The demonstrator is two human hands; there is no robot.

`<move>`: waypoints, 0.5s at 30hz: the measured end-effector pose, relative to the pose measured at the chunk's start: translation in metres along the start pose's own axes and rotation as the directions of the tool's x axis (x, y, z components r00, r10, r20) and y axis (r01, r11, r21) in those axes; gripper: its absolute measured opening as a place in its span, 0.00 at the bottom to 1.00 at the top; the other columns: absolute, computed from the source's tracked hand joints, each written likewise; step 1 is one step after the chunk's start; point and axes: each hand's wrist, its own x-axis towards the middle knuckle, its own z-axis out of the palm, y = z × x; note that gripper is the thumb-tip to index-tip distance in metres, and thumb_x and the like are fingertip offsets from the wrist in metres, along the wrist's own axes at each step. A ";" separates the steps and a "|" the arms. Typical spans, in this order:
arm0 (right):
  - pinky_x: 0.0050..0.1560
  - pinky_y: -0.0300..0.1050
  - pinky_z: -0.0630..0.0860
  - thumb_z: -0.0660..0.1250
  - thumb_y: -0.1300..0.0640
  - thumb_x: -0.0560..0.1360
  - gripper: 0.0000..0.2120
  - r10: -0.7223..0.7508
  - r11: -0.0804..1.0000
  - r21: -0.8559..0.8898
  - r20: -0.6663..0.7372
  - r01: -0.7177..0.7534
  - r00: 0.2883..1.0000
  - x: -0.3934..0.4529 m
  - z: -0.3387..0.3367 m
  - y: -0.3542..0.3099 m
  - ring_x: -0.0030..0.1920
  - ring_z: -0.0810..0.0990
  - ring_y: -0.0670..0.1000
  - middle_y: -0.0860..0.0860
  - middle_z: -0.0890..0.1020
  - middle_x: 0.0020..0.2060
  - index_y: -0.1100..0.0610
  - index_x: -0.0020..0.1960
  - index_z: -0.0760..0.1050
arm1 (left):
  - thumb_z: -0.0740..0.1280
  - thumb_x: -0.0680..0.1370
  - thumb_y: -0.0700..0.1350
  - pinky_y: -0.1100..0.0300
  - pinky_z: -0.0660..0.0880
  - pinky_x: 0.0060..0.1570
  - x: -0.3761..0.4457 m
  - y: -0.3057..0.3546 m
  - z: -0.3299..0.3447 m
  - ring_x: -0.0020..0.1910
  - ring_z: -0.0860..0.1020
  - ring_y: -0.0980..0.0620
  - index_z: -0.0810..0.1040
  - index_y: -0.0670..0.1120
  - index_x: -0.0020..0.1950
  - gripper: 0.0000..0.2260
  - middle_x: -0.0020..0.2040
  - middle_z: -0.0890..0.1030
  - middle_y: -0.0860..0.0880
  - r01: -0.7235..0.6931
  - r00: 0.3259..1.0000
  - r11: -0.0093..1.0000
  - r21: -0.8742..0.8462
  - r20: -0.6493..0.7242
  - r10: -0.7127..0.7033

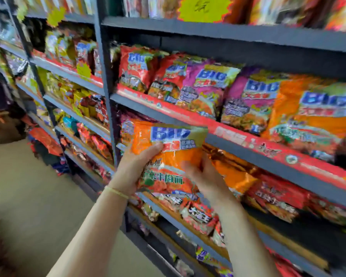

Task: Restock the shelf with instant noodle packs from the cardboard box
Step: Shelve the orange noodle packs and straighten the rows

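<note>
An orange instant noodle pack (pixel 168 148) with a blue "BIG" label is held upright in front of the shelf. My left hand (pixel 136 166) grips its left edge, thumb across the front. My right hand (pixel 202 172) holds its lower right side, with the fingers curled against the pack. The pack sits level with the lower shelf bay, just under the red-edged shelf (pixel 238 140). On that shelf stand more packs: red (pixel 136 66), pink (pixel 204 88) and orange (pixel 316 114). The cardboard box is out of view.
A dark metal upright (pixel 106 80) divides this rack from a second rack of snacks on the left (pixel 76 100). Lower shelves hold red and orange packs (pixel 276 196). Beige floor (pixel 28 186) lies to the left, and yellow starburst price tags (pixel 204 9) hang on the top shelf.
</note>
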 end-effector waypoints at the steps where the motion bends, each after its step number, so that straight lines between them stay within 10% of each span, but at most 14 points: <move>1: 0.43 0.29 0.76 0.77 0.38 0.58 0.35 -0.023 0.999 -0.031 -0.013 0.023 1.000 -0.006 -0.010 -0.002 0.44 0.81 0.33 0.38 0.83 0.48 0.50 0.61 0.70 | 0.80 0.62 0.52 0.35 0.78 0.55 -0.006 0.004 0.021 0.53 0.83 0.37 0.78 0.47 0.62 0.31 0.56 0.84 0.41 -0.047 0.998 0.998 0.039 0.036 0.046; 9: 0.48 0.39 0.78 0.81 0.55 0.66 0.21 -0.257 0.967 -0.067 -0.254 0.248 0.933 -0.070 -0.110 -0.049 0.50 0.85 0.45 0.47 0.86 0.48 0.51 0.57 0.80 | 0.78 0.69 0.50 0.51 0.80 0.55 -0.036 0.034 0.155 0.56 0.83 0.46 0.70 0.43 0.69 0.32 0.57 0.84 0.45 -0.376 0.896 0.912 0.165 0.314 0.313; 13: 0.51 0.34 0.77 0.81 0.55 0.63 0.36 -0.447 0.892 -0.188 -0.504 0.411 0.739 -0.102 -0.141 -0.077 0.55 0.82 0.41 0.44 0.83 0.56 0.53 0.68 0.70 | 0.60 0.72 0.72 0.46 0.74 0.64 -0.022 0.043 0.208 0.60 0.78 0.51 0.69 0.45 0.74 0.40 0.70 0.75 0.42 -0.275 0.912 0.955 0.114 0.345 0.222; 15: 0.55 0.32 0.75 0.83 0.52 0.62 0.38 -0.583 0.812 -0.426 -0.606 0.398 0.541 -0.112 -0.157 -0.087 0.57 0.79 0.38 0.41 0.79 0.58 0.51 0.67 0.68 | 0.52 0.81 0.66 0.54 0.75 0.62 -0.008 0.040 0.234 0.59 0.79 0.54 0.74 0.49 0.69 0.29 0.65 0.80 0.47 -0.256 0.899 0.966 0.033 0.375 0.225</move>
